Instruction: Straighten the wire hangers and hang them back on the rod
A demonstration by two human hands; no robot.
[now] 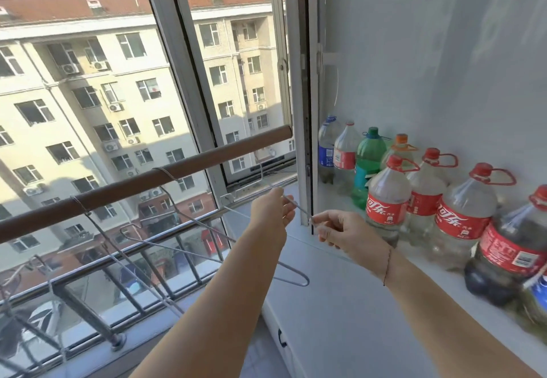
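At far left, a brown rod point(142, 183) runs across the window, with 2 wire hangers hooked on it: 1 near its left end point(97, 231), and a second point(177, 223) whose bent shoulder hangs down toward the railing point(88, 297). A third hanger point(297, 207) is off the rod, held between both hands in front of the open window frame point(305, 140).

The left hand point(270, 208) is closed around this hanger's wire, fingers curled over it. The right hand point(340, 231) pinches the wire's other end between thumb and fingertips, remaining fingers loosely folded. Exactly which part of the hanger each hand grips is hard to tell, since the thin wire blurs against the sill.

Such wire is likely light, springy and stiff enough to need firm bending, yet slippery under bare fingers; holding close on either side of a kink should give the best control.

Room is tight: the frame edge stands just beyond the hands, and bottles point(387, 203) crowd the white shelf point(340, 303) to the right. A swinging wire end could tip 1 over.
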